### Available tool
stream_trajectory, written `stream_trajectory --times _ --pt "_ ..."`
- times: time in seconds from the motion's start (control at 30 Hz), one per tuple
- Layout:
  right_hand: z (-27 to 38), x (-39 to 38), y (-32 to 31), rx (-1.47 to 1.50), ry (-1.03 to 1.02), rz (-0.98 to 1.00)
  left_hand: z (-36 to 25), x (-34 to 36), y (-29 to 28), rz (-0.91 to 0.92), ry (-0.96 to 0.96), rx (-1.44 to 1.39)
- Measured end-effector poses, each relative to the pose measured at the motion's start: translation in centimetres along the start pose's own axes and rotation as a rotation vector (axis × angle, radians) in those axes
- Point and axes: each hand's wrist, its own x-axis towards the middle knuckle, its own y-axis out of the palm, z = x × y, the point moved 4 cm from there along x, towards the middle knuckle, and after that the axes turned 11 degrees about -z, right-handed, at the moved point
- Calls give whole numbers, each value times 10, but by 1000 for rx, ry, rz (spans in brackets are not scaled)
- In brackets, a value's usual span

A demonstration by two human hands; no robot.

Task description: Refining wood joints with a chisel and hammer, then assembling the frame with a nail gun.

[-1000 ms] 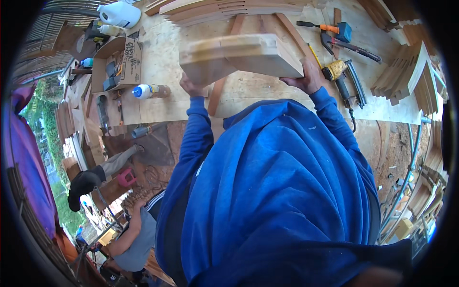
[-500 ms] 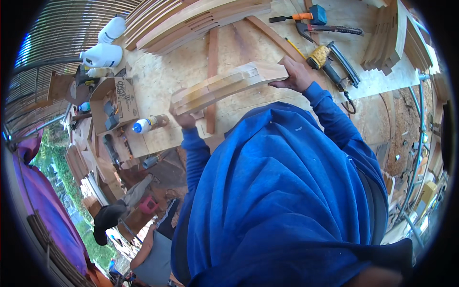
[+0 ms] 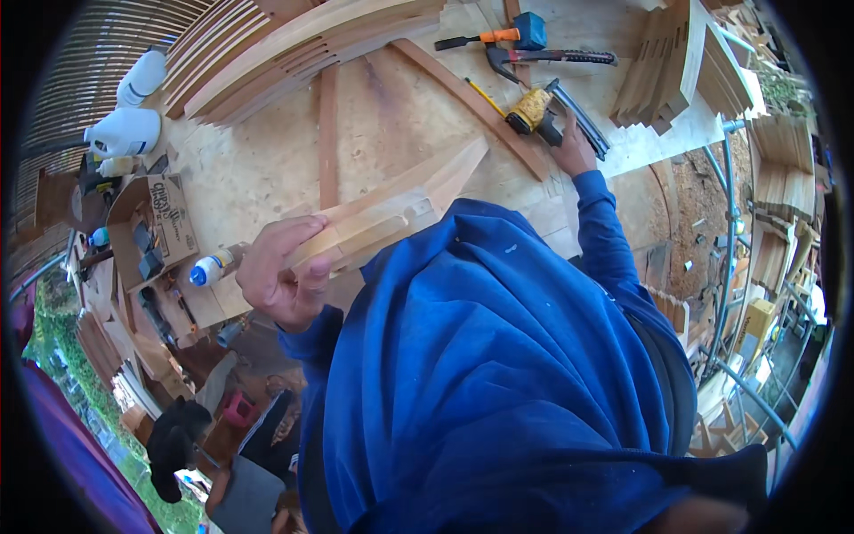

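Note:
My left hand (image 3: 283, 271) is closed on one end of a pale, angled wooden piece (image 3: 418, 206), thumb on the near side and fingers over the top. The piece looks built of joined layers and slants up to the right, in front of my blue top. On the right, my right hand (image 3: 575, 153) has its fingers round the dark handle of a yellow and black nail gun (image 3: 531, 109), which lies on the plywood bench (image 3: 267, 160). Part of the handle is hidden by the fingers.
Behind the nail gun lie a hammer (image 3: 556, 56) and an orange-handled chisel (image 3: 480, 38). Slotted boards (image 3: 311, 58) are stacked at the back, with more (image 3: 663, 67) at right. A glue bottle (image 3: 216, 265) and cardboard box (image 3: 169, 218) stand left. Another person (image 3: 253, 498) is at lower left.
My right hand has let go of the wooden piece and moved right to the nail gun's handle. The piece, now in my left hand alone, has come lower and closer to me.

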Motion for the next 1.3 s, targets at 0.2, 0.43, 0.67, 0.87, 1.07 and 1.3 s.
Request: stream_trajectory --times 0.2,0.43,0.67,0.87,1.07,1.3 --pt "14 21 27 -71 143 141 -1 5 -3 -13 104 18" --pt "109 83 -58 558 31 435 -4 0 -10 -58 145 -20" --pt "320 122 -18 645 -215 842 -1 -2 -5 -60 143 -27" --pt "404 132 59 522 -164 1065 -8 -4 -7 -25 101 -20" --pt "435 132 84 301 -283 996 -5 -1 -8 -42 107 -14" --pt "453 126 96 111 -434 966 -3 -1 -7 -72 115 -30"
